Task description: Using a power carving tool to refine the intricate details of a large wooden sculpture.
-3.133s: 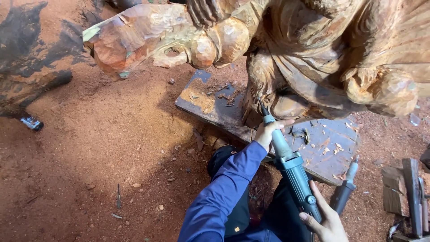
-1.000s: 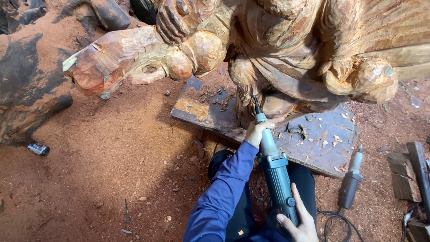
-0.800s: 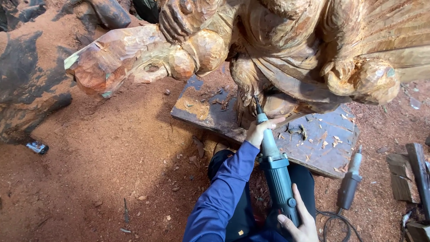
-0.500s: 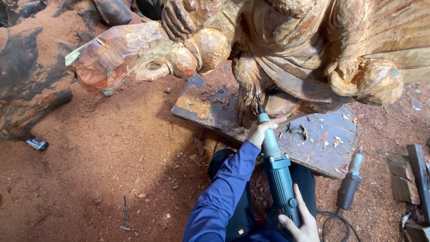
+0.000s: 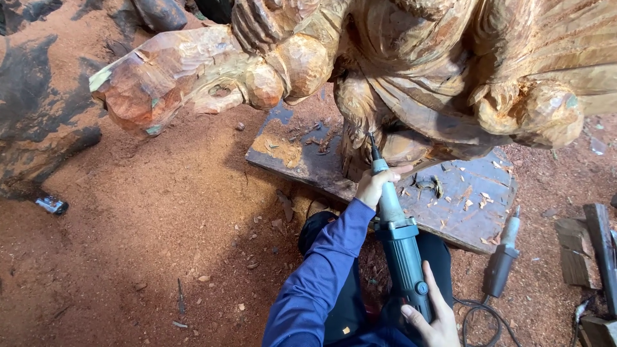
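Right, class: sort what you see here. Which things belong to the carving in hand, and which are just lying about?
In use:
- die grinder, held by the left hand near its nose and the right hand at its rear
- wooden sculpture, where the bit touches
- board under the sculpture

Lying about:
- second grinder on the ground
- wood offcuts at right
- small metal item at left

Your teal die grinder (image 5: 402,247) slants upward (thin bit foremost), its tip meeting the lower folds of the big reddish-brown wood carving (image 5: 437,71) above.
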